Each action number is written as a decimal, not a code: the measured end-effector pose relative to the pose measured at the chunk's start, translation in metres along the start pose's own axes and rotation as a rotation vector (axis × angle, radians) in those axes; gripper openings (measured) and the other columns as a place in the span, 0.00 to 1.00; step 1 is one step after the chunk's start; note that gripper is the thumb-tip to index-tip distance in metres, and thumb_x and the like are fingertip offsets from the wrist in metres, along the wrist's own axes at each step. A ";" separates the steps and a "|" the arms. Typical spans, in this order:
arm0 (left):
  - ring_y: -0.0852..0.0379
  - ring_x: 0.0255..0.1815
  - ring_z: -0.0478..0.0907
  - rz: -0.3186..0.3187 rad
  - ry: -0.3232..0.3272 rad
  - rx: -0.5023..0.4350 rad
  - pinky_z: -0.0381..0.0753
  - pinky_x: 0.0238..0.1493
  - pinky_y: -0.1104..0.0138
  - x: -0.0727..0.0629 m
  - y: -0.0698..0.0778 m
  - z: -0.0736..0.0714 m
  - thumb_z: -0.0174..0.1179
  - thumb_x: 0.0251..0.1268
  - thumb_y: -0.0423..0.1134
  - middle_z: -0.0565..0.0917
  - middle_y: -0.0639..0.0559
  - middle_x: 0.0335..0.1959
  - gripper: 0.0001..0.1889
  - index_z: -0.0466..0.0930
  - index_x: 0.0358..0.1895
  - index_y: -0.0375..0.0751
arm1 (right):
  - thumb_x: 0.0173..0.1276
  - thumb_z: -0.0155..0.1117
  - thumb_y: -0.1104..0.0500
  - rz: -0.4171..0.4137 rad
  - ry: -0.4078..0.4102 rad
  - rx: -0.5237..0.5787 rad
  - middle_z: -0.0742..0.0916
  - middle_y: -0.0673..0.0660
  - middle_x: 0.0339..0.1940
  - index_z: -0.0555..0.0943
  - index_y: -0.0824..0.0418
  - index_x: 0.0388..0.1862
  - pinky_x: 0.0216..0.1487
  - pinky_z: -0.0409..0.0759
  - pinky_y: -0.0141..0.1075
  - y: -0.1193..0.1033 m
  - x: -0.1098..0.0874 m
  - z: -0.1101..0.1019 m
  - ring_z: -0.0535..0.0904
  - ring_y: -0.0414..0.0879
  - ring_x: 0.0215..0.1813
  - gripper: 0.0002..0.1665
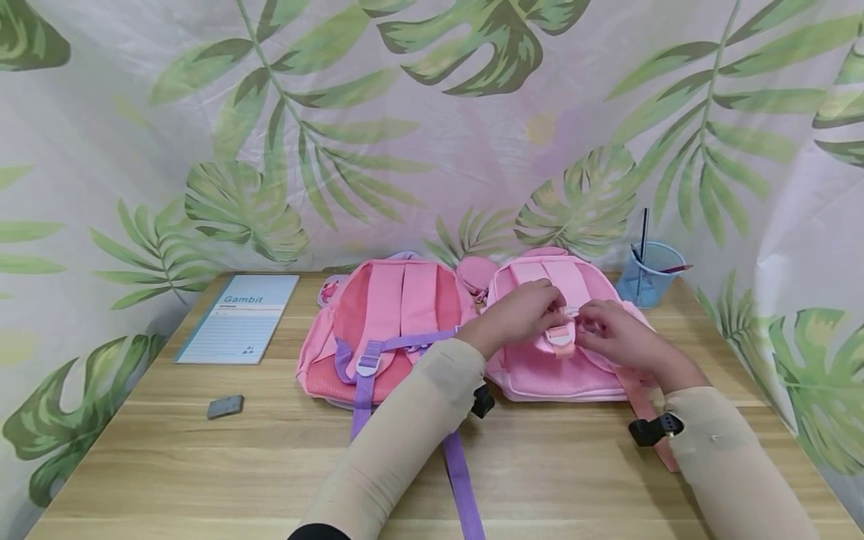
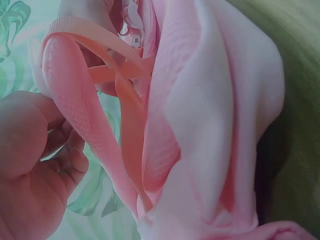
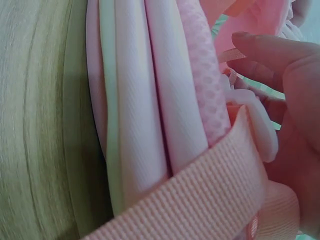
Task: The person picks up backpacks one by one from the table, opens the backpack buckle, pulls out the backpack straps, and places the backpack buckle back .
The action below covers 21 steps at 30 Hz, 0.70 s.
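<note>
A pink backpack (image 1: 533, 382) lies on the right side of the table with its shoulder straps facing up. Both hands meet over it at a small white buckle (image 1: 571, 310) on its straps. My left hand (image 1: 523, 311) has curled fingers at the buckle's left side, and my right hand (image 1: 621, 337) pinches at its right side; the fingers partly hide it. Just below sits a white strap adjuster (image 1: 559, 335) on peach webbing. In the left wrist view a padded shoulder strap (image 2: 75, 90) touches the left fingers. Peach webbing (image 3: 200, 185) crosses the right wrist view.
To the left lies a second pink backpack (image 1: 385, 300) with purple straps (image 1: 462, 480) trailing toward the front edge. A notebook (image 1: 236, 322) and a grey eraser (image 1: 225, 406) lie at left. A blue mesh pen cup (image 1: 641, 281) stands at the back right.
</note>
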<state>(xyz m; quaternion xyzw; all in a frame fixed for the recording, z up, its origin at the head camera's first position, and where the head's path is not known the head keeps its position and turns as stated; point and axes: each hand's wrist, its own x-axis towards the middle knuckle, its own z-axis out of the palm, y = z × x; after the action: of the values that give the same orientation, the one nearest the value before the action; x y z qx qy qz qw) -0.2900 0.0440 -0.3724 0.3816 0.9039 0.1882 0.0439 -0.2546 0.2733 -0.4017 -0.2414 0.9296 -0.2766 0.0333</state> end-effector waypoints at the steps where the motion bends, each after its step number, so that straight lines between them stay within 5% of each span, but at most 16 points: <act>1: 0.55 0.58 0.82 0.002 0.003 0.001 0.78 0.66 0.69 0.000 0.000 0.000 0.59 0.84 0.46 0.85 0.48 0.56 0.16 0.83 0.61 0.39 | 0.77 0.71 0.59 0.010 -0.002 0.001 0.84 0.57 0.48 0.85 0.61 0.53 0.56 0.76 0.49 0.000 0.000 0.000 0.76 0.53 0.52 0.11; 12: 0.55 0.60 0.82 0.008 0.018 -0.024 0.78 0.68 0.67 0.001 -0.002 -0.002 0.60 0.84 0.45 0.86 0.47 0.57 0.16 0.83 0.62 0.38 | 0.77 0.71 0.59 0.065 -0.011 0.065 0.90 0.57 0.49 0.87 0.62 0.59 0.55 0.83 0.45 -0.004 -0.002 -0.005 0.83 0.50 0.51 0.15; 21: 0.57 0.57 0.82 0.007 0.041 -0.036 0.78 0.65 0.69 0.001 -0.003 -0.001 0.61 0.83 0.45 0.87 0.49 0.53 0.14 0.85 0.59 0.40 | 0.79 0.69 0.57 0.076 0.041 0.102 0.91 0.58 0.49 0.88 0.63 0.58 0.51 0.82 0.33 -0.002 -0.008 -0.018 0.83 0.50 0.52 0.15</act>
<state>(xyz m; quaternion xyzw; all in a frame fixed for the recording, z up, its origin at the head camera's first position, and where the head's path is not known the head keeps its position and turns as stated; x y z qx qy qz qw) -0.2931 0.0418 -0.3723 0.3800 0.8997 0.2125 0.0316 -0.2506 0.2844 -0.3858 -0.1984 0.9232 -0.3271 0.0370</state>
